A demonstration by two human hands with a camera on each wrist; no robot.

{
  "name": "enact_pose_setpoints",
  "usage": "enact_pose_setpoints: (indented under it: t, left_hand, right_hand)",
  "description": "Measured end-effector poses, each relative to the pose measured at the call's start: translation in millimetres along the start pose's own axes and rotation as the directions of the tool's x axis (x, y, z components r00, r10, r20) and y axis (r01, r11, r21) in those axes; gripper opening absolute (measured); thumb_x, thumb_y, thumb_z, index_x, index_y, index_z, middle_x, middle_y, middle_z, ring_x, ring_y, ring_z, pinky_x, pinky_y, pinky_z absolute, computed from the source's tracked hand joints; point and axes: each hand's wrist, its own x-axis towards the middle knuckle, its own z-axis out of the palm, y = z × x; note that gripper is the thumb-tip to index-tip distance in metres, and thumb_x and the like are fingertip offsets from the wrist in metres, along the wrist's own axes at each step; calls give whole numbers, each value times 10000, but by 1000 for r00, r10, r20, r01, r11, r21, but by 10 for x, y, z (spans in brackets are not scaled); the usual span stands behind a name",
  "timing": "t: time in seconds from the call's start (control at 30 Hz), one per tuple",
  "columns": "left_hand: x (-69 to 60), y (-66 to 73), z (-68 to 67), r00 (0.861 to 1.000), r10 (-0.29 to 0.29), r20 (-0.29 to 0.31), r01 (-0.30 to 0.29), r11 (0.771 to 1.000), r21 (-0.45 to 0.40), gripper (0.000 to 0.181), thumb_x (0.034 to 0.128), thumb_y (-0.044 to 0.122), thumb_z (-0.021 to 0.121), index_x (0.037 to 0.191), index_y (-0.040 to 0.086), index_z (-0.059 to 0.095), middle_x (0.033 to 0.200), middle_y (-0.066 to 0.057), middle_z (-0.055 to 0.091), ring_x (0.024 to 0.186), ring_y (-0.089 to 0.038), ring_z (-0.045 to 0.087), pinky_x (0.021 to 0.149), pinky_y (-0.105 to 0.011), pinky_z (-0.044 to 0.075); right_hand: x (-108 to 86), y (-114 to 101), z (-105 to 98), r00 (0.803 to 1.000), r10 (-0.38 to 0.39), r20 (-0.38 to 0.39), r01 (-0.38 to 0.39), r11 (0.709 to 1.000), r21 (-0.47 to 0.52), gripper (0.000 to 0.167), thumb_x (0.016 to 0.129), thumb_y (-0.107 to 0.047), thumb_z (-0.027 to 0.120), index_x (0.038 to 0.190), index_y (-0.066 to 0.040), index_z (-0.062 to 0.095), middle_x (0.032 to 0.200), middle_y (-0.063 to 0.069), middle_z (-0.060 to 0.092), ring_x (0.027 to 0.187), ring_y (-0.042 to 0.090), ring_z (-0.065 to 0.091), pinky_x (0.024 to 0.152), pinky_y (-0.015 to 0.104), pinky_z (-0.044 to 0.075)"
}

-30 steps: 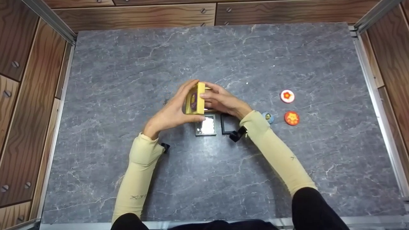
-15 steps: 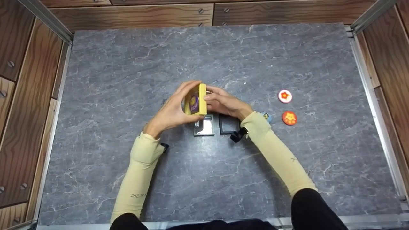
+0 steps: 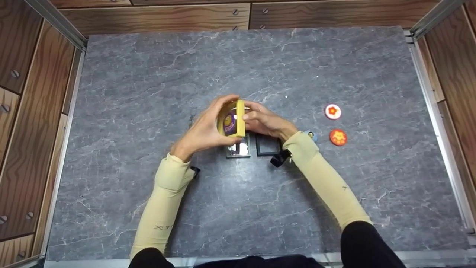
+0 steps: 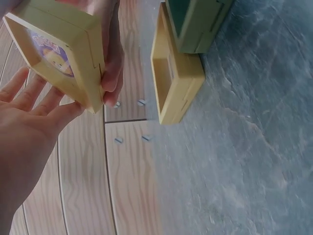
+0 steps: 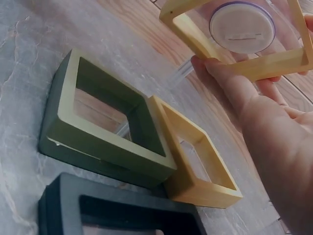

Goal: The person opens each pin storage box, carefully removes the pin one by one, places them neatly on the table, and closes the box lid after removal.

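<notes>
Both hands hold up a yellow display frame [image 3: 241, 118] with a clear film inside. A round purple badge [image 3: 228, 123] with a yellow figure sits in the film; its white back and pin show in the right wrist view. My left hand [image 3: 203, 128] grips the frame by its top and bottom edges, between fingers and thumb. My right hand [image 3: 266, 121] holds it from the other side, fingertips at the rim. On the table below are a dark green frame [image 5: 117, 144], a second yellow frame [image 5: 215, 197] and a black frame [image 5: 63, 196]. The hands hide parts of these in the head view.
To the right on the grey table [image 3: 260, 216] lie a white badge [image 3: 333, 111] with a red flower and a red-orange badge [image 3: 338, 137]. A blue badge [image 3: 311, 136] is partly behind the right sleeve. Wood-patterned walls [image 3: 156, 16] border the table.
The held frame has shifted slightly right and turned, so more of the purple badge's face shows in the head view. Both hands have moved along with it and keep their hold.
</notes>
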Motion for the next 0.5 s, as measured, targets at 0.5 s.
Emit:
enact_pose_setpoints:
  t: [0.5]
  left_hand:
    - [51, 56, -19, 1000, 6, 10, -6, 1000, 10, 1058, 665, 189, 996, 1550, 85, 426, 1511, -110, 569, 1356, -251, 577, 1223, -393, 457]
  right_hand:
    - [8, 46, 3, 998, -58, 25, 55, 994, 92, 1199, 724, -315, 932, 1619, 62, 228, 1324, 130, 610, 1196, 243, 665, 1058, 354, 607]
